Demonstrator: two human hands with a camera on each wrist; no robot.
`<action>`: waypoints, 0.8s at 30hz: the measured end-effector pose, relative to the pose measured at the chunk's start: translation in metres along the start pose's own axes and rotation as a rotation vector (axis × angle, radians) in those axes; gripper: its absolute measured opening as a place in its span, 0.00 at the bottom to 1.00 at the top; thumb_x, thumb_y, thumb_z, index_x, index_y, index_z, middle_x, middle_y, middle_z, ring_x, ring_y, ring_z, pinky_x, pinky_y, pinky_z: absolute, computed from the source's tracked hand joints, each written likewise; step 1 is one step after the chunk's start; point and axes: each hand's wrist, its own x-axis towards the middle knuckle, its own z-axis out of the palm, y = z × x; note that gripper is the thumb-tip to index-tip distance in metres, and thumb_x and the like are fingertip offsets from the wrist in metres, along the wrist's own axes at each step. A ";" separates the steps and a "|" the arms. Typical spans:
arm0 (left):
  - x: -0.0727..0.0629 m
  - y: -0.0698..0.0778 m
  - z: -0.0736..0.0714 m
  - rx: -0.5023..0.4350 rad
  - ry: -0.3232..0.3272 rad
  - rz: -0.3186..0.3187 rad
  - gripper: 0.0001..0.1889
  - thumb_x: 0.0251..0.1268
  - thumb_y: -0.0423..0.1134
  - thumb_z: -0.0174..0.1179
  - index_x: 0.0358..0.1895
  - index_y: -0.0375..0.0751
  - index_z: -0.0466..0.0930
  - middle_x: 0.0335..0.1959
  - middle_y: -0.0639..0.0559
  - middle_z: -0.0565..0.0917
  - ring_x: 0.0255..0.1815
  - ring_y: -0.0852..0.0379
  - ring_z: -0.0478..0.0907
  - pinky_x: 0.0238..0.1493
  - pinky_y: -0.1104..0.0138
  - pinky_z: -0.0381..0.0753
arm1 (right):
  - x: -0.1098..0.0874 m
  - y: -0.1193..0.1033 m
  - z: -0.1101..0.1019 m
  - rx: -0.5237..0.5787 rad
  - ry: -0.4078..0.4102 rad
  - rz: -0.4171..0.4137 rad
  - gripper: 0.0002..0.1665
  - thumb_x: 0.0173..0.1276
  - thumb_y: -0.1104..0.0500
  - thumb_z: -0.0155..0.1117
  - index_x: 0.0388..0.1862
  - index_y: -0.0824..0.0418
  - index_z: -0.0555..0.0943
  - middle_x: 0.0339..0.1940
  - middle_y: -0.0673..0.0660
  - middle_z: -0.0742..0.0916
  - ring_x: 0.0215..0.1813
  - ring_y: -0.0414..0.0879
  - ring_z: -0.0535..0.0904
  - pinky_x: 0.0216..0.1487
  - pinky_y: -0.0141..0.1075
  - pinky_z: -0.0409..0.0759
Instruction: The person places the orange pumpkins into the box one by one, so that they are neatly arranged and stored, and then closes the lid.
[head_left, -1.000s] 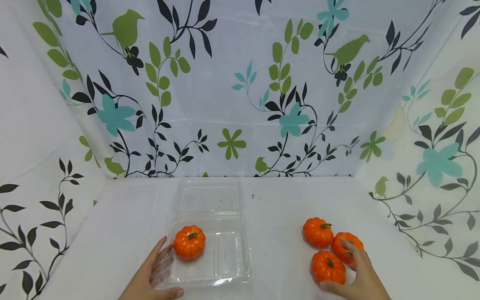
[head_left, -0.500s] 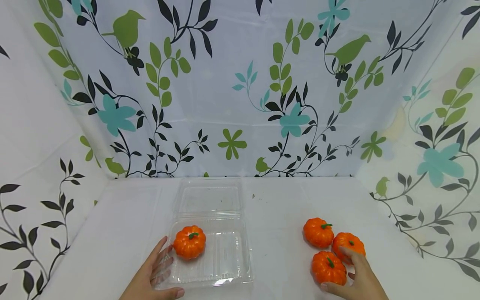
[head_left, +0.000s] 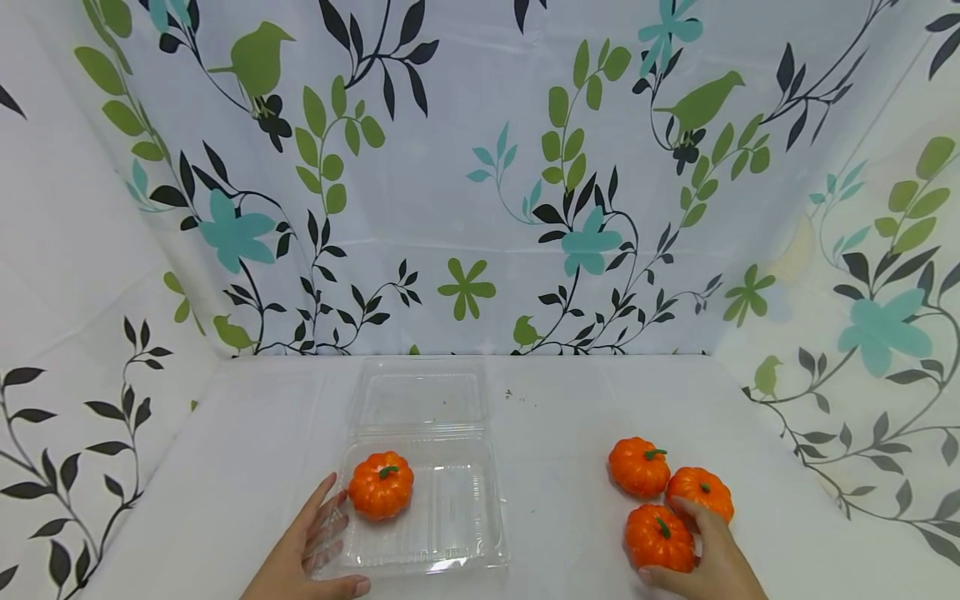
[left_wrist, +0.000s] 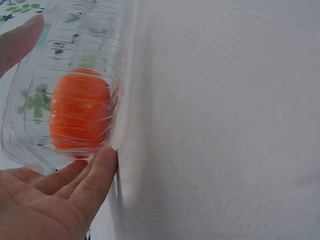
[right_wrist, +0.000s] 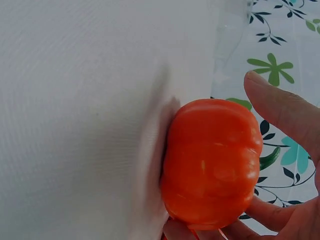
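Observation:
A clear plastic clamshell container [head_left: 457, 521] lies with its lid back, and one small orange pumpkin [head_left: 381, 486] sits at its left side. My left hand [head_left: 300, 550] rests at the container's front-left corner, fingers fairly straight along the side and thumb by the front edge. In the left wrist view the fingers [left_wrist: 95, 185] touch the plastic below the pumpkin. On the right, my right hand [head_left: 708, 558] is spread around the nearest pumpkin [head_left: 658, 540]. The right wrist view has the thumb [right_wrist: 280, 102] apart from this pumpkin, with the other fingers against its far side, partly hidden.
Two more pumpkins, a rear one [head_left: 638, 467] and a right one [head_left: 701, 492], sit close against the nearest pumpkin. The container's lid [head_left: 420, 396] lies flat toward the back. A patterned curtain [head_left: 465, 167] hangs behind the white table [head_left: 558, 483].
My right hand has shifted slightly left, its fingers moving off the right pumpkin and in toward the nearest one. The left hand and container stay as they were.

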 end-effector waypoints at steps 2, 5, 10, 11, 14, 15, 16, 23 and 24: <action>0.000 0.000 0.000 -0.002 0.000 0.001 0.73 0.38 0.47 0.84 0.83 0.58 0.35 0.81 0.36 0.52 0.75 0.31 0.60 0.64 0.46 0.74 | 0.001 0.001 0.001 -0.010 -0.003 -0.003 0.75 0.37 0.33 0.86 0.76 0.67 0.58 0.71 0.70 0.69 0.66 0.68 0.69 0.60 0.68 0.74; 0.000 -0.001 0.000 -0.010 -0.002 0.006 0.72 0.39 0.45 0.84 0.83 0.57 0.35 0.81 0.35 0.52 0.75 0.31 0.59 0.64 0.46 0.74 | 0.004 0.003 0.003 -0.017 -0.009 -0.006 0.74 0.39 0.34 0.85 0.76 0.67 0.58 0.71 0.70 0.68 0.65 0.70 0.70 0.59 0.68 0.74; 0.000 0.000 0.000 -0.018 -0.004 0.016 0.71 0.40 0.44 0.84 0.83 0.57 0.36 0.80 0.35 0.53 0.75 0.31 0.59 0.64 0.46 0.74 | 0.007 0.005 0.008 -0.030 -0.013 -0.004 0.75 0.38 0.33 0.85 0.76 0.66 0.58 0.70 0.71 0.69 0.62 0.69 0.72 0.57 0.67 0.76; 0.000 0.000 0.000 -0.020 -0.005 0.015 0.71 0.40 0.44 0.84 0.83 0.57 0.36 0.81 0.35 0.53 0.75 0.31 0.59 0.64 0.46 0.74 | 0.008 0.005 0.009 -0.036 -0.016 -0.007 0.75 0.38 0.33 0.85 0.76 0.67 0.58 0.70 0.72 0.69 0.61 0.69 0.72 0.56 0.67 0.77; 0.000 0.000 0.000 -0.021 -0.005 0.015 0.72 0.40 0.44 0.84 0.83 0.58 0.36 0.81 0.35 0.53 0.75 0.31 0.59 0.64 0.46 0.74 | 0.010 0.005 0.012 -0.050 -0.014 -0.029 0.73 0.38 0.35 0.86 0.75 0.67 0.60 0.69 0.72 0.70 0.59 0.67 0.75 0.55 0.65 0.78; 0.000 0.000 0.000 -0.023 -0.004 0.014 0.72 0.39 0.44 0.84 0.83 0.58 0.36 0.81 0.36 0.53 0.75 0.31 0.59 0.64 0.46 0.74 | 0.010 0.004 0.013 -0.054 -0.011 -0.041 0.72 0.38 0.36 0.87 0.75 0.67 0.60 0.68 0.72 0.71 0.58 0.66 0.75 0.55 0.65 0.79; 0.000 0.000 0.000 -0.024 -0.004 0.014 0.72 0.39 0.44 0.84 0.83 0.58 0.36 0.81 0.36 0.53 0.75 0.31 0.59 0.64 0.46 0.74 | 0.010 0.004 0.014 -0.060 -0.007 -0.057 0.71 0.38 0.37 0.87 0.74 0.67 0.61 0.68 0.72 0.71 0.58 0.66 0.76 0.55 0.64 0.79; 0.000 0.001 0.000 -0.027 0.003 0.011 0.71 0.39 0.44 0.85 0.83 0.58 0.37 0.80 0.36 0.54 0.75 0.31 0.60 0.64 0.46 0.74 | 0.010 -0.006 0.021 -0.033 -0.017 -0.071 0.70 0.37 0.36 0.87 0.74 0.62 0.63 0.69 0.70 0.70 0.59 0.65 0.75 0.56 0.65 0.78; 0.000 0.000 0.000 -0.024 0.002 0.017 0.71 0.40 0.44 0.84 0.83 0.57 0.37 0.80 0.35 0.54 0.75 0.31 0.60 0.64 0.46 0.75 | 0.010 -0.009 0.022 -0.024 -0.019 -0.074 0.69 0.37 0.38 0.88 0.74 0.61 0.63 0.69 0.69 0.71 0.59 0.64 0.75 0.56 0.65 0.78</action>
